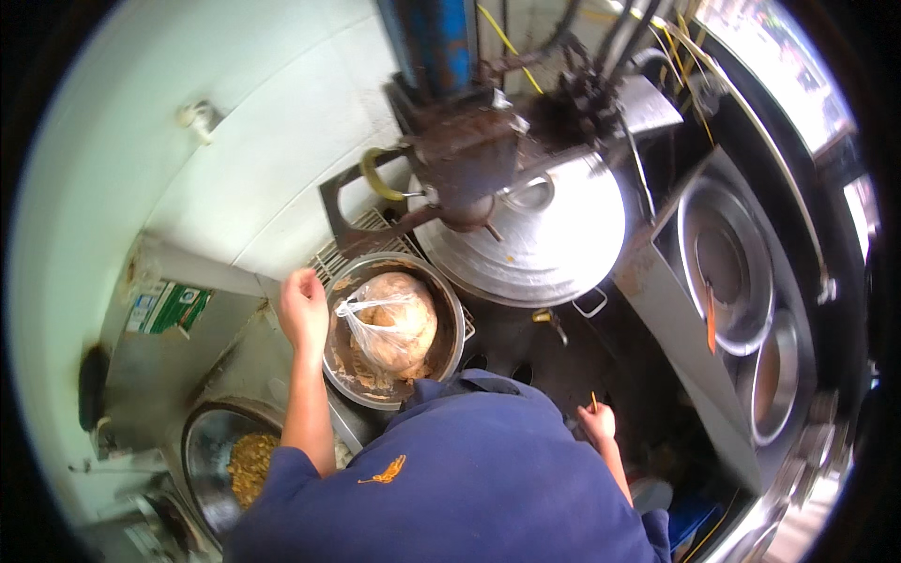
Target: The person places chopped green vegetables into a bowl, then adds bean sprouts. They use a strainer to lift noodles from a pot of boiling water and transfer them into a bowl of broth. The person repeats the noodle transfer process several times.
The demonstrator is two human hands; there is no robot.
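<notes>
Bagged lump sits just right of left hand fingers, in metal bowl whose wall likely stops it rolling; left fingers curled, can't tell if gripping; right hand fingers closed around thin yellow stick.

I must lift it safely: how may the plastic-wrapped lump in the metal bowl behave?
The plastic-wrapped lump is probably heavy, since it fills much of the metal bowl. Its rounded, doughy look suggests it may sag. The thin, crinkled plastic could stretch or slip.
</notes>
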